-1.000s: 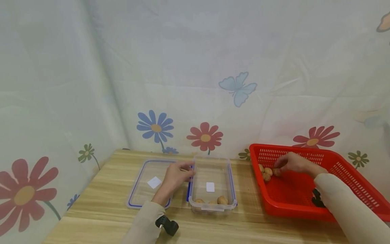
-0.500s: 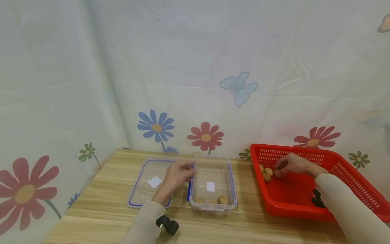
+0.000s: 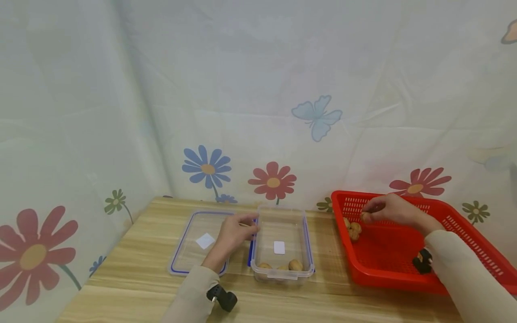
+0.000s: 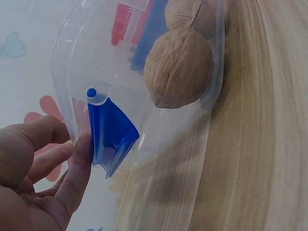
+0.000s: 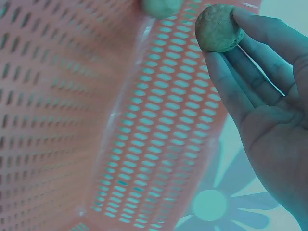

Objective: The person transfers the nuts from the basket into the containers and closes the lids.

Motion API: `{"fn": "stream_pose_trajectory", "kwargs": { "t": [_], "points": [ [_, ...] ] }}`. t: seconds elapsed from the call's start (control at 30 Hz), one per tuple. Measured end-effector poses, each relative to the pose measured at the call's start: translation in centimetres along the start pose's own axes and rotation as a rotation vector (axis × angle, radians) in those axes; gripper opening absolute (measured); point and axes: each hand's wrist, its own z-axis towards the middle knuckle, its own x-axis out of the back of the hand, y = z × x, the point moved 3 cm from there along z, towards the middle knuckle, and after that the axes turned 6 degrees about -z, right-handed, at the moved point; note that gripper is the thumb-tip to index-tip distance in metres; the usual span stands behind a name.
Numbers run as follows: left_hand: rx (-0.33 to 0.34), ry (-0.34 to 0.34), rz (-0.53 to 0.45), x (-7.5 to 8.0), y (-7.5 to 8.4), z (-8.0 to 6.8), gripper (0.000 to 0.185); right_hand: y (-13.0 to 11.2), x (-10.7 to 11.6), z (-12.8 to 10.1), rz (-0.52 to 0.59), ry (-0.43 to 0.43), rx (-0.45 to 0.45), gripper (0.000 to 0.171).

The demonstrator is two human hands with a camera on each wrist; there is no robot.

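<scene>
In the right wrist view, my right hand pinches a walnut between thumb and fingertips. In the head view this right hand is over the left part of the red basket, above several walnuts lying there. My left hand is at the left rim of the clear plastic container. The left wrist view shows its thumb and a finger pinching that rim beside a blue latch. Walnuts lie in the container at its near end.
Left of the container lies a clear lid with a blue seal, partly behind my left forearm. All stand on a wood-grain table. A flowered curtain hangs right behind the table. The basket's slotted walls rise around my right hand.
My right hand has lifted a walnut up from beside the others in the basket. The left hand and the container have stayed in place.
</scene>
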Motion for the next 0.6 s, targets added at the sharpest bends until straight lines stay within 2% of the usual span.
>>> {"fn": "stream_pose_trajectory", "kwargs": {
  "t": [0.1, 0.33, 0.6],
  "points": [
    [0.002, 0.002, 0.002, 0.0, 0.0, 0.0, 0.039, -1.0, 0.6, -0.3, 0.015, 0.028, 0.01, 0.055],
    [0.001, 0.005, 0.014, 0.1, 0.1, 0.0, 0.038, -3.8, 1.8, -1.3, 0.022, 0.1, 0.104, 0.046],
    [0.0, 0.006, 0.011, 0.1, 0.1, 0.0, 0.039, -6.2, 2.3, -2.2, 0.033, 0.149, 0.128, 0.055]
  ]
}}
